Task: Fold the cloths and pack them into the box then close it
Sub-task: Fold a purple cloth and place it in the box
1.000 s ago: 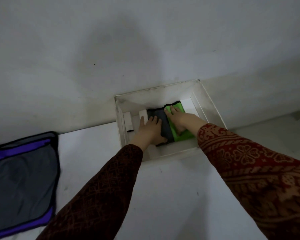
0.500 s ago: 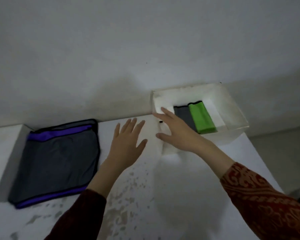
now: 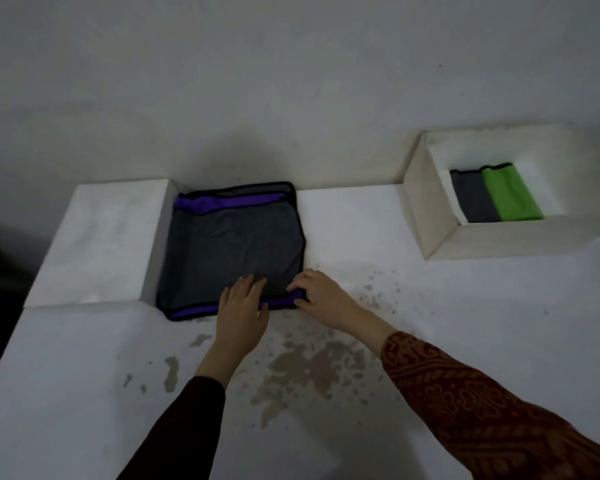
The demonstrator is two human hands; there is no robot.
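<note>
Grey wall [image 3: 291, 81] behind, white table [image 3: 465, 289] below it, its paint worn through in brown patches near the middle front. Your view has swung left since half a second ago; the box [image 3: 437, 216] now sits at the table's far right corner, open, no lid on it. Inside lie two folded cloths side by side and touching: a grey folded cloth [image 3: 473, 197] on the left, a green folded cloth [image 3: 510, 194] on the right. They lie as they did before.

Both your hands have left the box and crossed to the grey cloth with purple trim [image 3: 232, 237], which lies flat against the table's far edge, just beside a raised white block [image 3: 101, 237] at the far left corner. The cloth is not yet folded small.

Your left hand [image 3: 241, 313] rests on the cloth's near edge, fingers straight and laid flat on the fabric. Half a second ago it hovered spread above the bare table.

Your right hand [image 3: 321, 292] is at the cloth's near right corner, fingers curled over it, thumb tucked beneath the purple hem, pinching that corner. Earlier it was open over the box's left wall.

Patterned dark red sleeves [image 3: 482, 403] cover both forearms.
</note>
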